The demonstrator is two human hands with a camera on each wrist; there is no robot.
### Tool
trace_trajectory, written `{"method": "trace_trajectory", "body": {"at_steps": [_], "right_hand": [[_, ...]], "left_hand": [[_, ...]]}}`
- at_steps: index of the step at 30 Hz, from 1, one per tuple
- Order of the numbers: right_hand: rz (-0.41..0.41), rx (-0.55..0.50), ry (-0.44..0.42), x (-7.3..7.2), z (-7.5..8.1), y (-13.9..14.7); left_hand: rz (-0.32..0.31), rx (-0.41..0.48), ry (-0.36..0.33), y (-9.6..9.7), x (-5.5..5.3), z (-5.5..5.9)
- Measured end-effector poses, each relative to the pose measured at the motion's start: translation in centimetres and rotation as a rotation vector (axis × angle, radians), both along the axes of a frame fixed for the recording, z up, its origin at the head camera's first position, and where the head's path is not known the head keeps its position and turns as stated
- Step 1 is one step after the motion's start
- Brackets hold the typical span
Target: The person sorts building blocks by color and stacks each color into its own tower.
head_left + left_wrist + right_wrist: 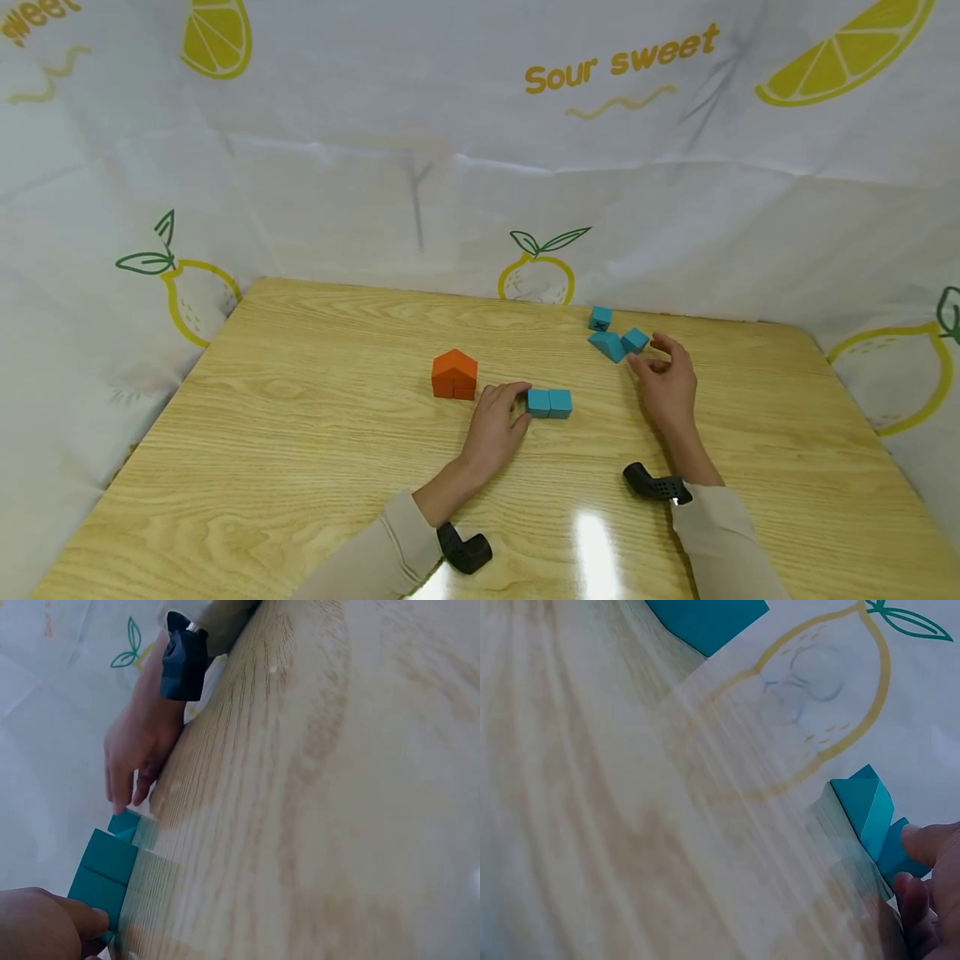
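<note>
Two blue cubes (pixel 548 403) stand side by side mid-table. My left hand (pixel 492 431) pinches the left one between thumb and fingers, from its left end; the left wrist view shows the fingertips on that cube (pixel 103 897). Farther right, a loose blue cube (pixel 635 340) touches or nearly touches a blue triangular block (pixel 607 345). Around its near right side my right hand (pixel 667 386) spreads thumb and fingers. In the right wrist view the fingers (pixel 930 844) overlap this cube (pixel 897 855); firm contact cannot be told.
Another blue cube (pixel 600 318) with a dark mark lies behind the triangular block, near the table's back edge. Left of my left hand stands a small orange house-shaped stack of blocks (pixel 454 375). A white lemon-print cloth (pixel 337 217) hangs behind the wooden table (pixel 300 433).
</note>
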State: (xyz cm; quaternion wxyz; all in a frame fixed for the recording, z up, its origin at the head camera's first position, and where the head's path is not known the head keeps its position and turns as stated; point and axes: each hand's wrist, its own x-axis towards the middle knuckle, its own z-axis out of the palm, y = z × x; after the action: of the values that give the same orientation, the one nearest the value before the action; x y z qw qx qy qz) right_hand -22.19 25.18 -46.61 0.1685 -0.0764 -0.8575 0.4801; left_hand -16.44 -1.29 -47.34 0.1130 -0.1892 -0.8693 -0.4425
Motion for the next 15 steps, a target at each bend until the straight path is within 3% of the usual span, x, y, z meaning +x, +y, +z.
{"method": "trace_trajectory", "body": {"at_steps": [15], "right_hand": [[-0.044,0.060,0.003,-0.96,-0.48,-0.18]], "left_hand": [[0.008,-0.011,-0.009,0.03,-0.07,-0.07]]}}
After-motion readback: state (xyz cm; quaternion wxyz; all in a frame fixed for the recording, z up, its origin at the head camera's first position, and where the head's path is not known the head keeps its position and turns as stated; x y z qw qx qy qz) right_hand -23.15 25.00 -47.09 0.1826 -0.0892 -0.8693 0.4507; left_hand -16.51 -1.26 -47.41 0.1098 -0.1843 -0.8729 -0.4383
